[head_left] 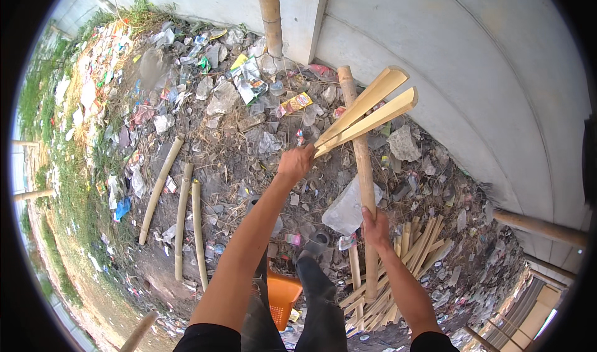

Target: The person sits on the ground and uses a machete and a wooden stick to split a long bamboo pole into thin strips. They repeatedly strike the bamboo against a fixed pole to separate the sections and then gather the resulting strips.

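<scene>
My left hand point(295, 162) is closed around the near ends of two split bamboo pieces point(360, 106). They fan apart toward the wall, and their pale split faces show. Lower and to the right, my right hand point(376, 228) grips a round bamboo pole point(362, 172) that stands tilted, its far end rising near the wall. The split pieces pass across the upper part of this pole; whether they touch it I cannot tell. Beside the pole's lower end lies a heap of split bamboo strips point(426, 246).
Three bamboo poles point(160, 190) lie on the ground at left. An orange plastic seat or crate point(283, 293) sits between my legs. Litter, stones and a whitish plastic sheet point(348, 209) cover the dirt. A concrete wall point(448, 85) and an upright bamboo post point(269, 16) bound the far side.
</scene>
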